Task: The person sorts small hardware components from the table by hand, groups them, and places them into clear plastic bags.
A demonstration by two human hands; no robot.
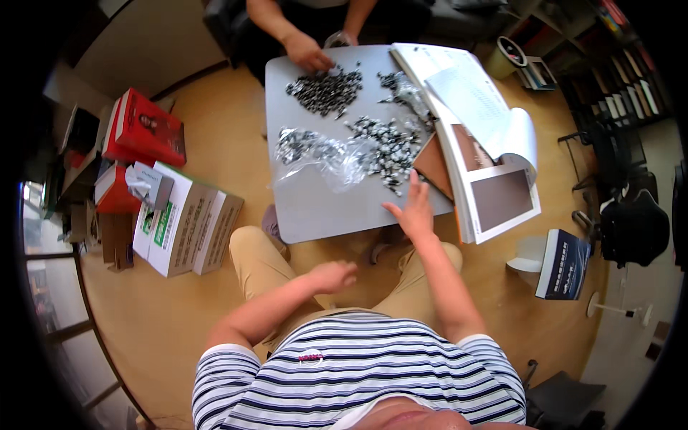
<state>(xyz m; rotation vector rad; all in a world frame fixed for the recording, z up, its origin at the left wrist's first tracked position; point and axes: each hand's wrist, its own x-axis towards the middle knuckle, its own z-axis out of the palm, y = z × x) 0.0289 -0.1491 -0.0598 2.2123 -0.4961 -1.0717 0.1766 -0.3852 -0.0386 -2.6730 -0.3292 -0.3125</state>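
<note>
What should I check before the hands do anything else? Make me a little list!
1. Right hand open: ok, its fingers are spread beside the silver pile.
2. Left hand empty: cannot tell, its fingers are curled and the palm is hidden.
3. Other person's hand away from the silver pile: ok, it is at the dark pile.
4. Plastic bag apart from the silver pile: not ok, it meets the pile's left side.
5. Big book all on the table: not ok, it sticks out past the right edge.
</note>
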